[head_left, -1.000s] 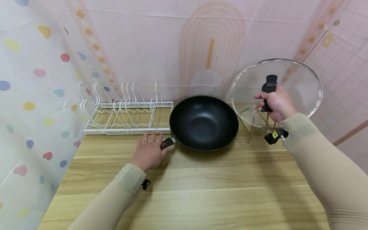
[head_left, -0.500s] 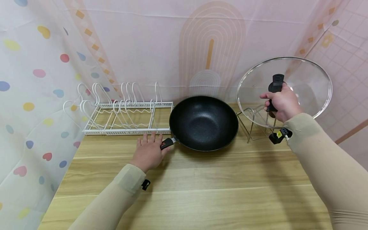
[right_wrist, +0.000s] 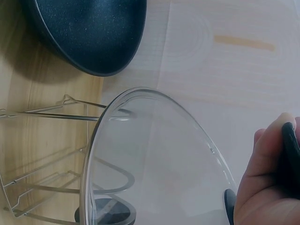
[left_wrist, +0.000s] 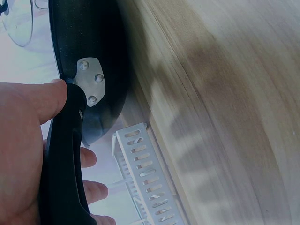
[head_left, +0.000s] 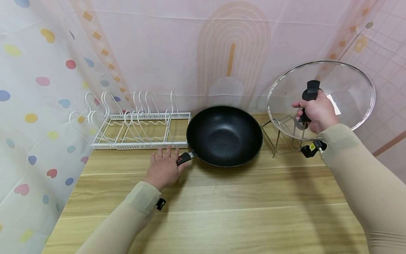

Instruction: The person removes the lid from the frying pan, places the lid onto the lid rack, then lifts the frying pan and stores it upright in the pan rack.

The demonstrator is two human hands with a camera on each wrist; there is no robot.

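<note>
A black wok (head_left: 224,135) stands in the middle of the table, its handle (head_left: 184,158) pointing front-left. My left hand (head_left: 163,169) lies palm down over that handle, fingers straight and spread. In the left wrist view the thumb (left_wrist: 54,98) touches the handle near its riveted plate. To the right, my right hand (head_left: 318,111) grips the black handle (head_left: 313,86) of a large glass lid (head_left: 345,84) with a metal rim. The lid is tilted up, and its lower edge overlaps a silver wire rack (head_left: 275,150). A dark round shape shows through the glass (right_wrist: 110,211).
A white rack (head_left: 142,144) with several upright loops stands left of the wok, close beside its rim. Behind everything hangs a pink patterned curtain (head_left: 158,53). A dotted white curtain (head_left: 35,123) closes the left side. Wood-grain table (head_left: 222,208) extends in front.
The lid has moved right and slightly up with my right hand, away from the wok, showing more of the wire rack. The left hand and wok have stayed in place.
</note>
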